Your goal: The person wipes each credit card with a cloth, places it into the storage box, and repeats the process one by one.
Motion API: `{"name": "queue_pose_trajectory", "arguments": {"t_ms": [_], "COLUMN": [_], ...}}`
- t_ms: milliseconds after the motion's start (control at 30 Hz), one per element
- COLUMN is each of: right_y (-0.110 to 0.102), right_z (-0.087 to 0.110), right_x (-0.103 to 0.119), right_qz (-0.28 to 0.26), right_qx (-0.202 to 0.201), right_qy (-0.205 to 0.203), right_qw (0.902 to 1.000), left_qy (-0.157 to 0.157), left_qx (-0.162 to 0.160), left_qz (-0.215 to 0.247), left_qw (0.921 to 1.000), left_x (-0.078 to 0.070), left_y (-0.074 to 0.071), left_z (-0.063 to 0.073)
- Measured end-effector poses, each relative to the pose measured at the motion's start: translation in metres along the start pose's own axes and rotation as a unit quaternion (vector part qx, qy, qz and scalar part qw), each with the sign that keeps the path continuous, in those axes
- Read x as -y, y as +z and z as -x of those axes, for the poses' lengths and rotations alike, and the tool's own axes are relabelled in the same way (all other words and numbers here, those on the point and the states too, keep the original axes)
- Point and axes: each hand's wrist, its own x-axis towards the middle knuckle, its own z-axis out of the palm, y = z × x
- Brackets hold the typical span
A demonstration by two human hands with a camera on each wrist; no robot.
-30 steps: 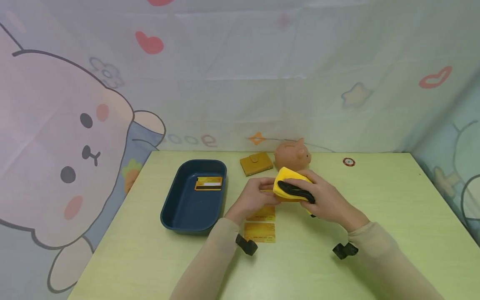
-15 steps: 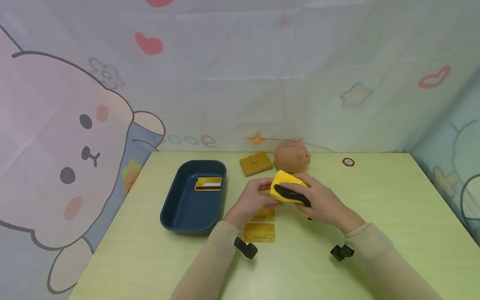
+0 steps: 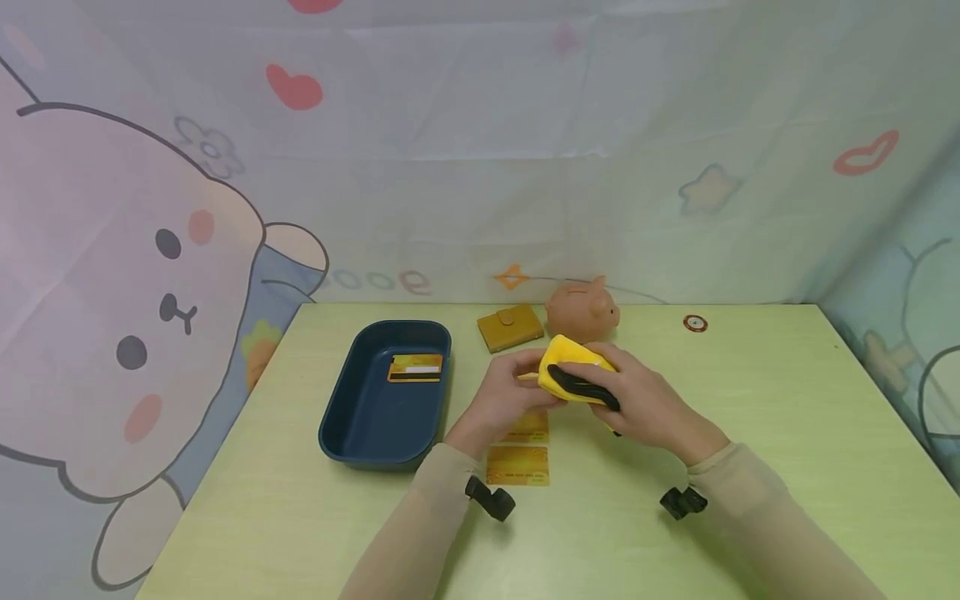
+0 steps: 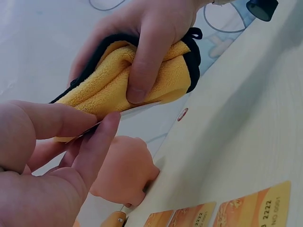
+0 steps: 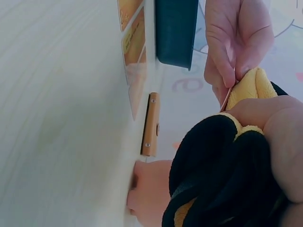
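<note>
At the left stood a dark blue tray (image 3: 384, 425), and one gold card (image 3: 415, 368) was lying inside it. Next, the left hand (image 3: 504, 402) pinched a thin card (image 4: 140, 109) in the air, above a row of other cards (image 3: 517, 466) on the table. Behind lay a brown wallet (image 3: 511, 328). A folded yellow cloth (image 3: 564, 357), touching the thin card, was gripped by the right hand (image 3: 637, 400); behind it stood a piggy bank (image 3: 579, 312). Farther right lay a round chip (image 3: 695, 323).
</note>
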Motion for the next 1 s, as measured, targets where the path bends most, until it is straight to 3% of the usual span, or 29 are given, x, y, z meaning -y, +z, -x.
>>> {"name": "queue_pose_trajectory", "arguments": {"t_ms": [367,1000], "right_y": [-0.006,-0.011], "right_z": [0.006,0.02], "right_x": [-0.003,-0.014], "right_qz": [0.007,0.022], "right_qx": [-0.009,-0.01], "right_qy": [-0.027,-0.023], "right_qw": [0.9996,0.9994], "left_qy": [-0.004,-0.019], "left_qx": [-0.03,-0.057], "left_qz": [0.028,0.049], "left_qw": [0.9992,0.997], "left_x": [-0.004,-0.014], "left_y": [0.002,0.005], "left_z": [0.003,0.013]}}
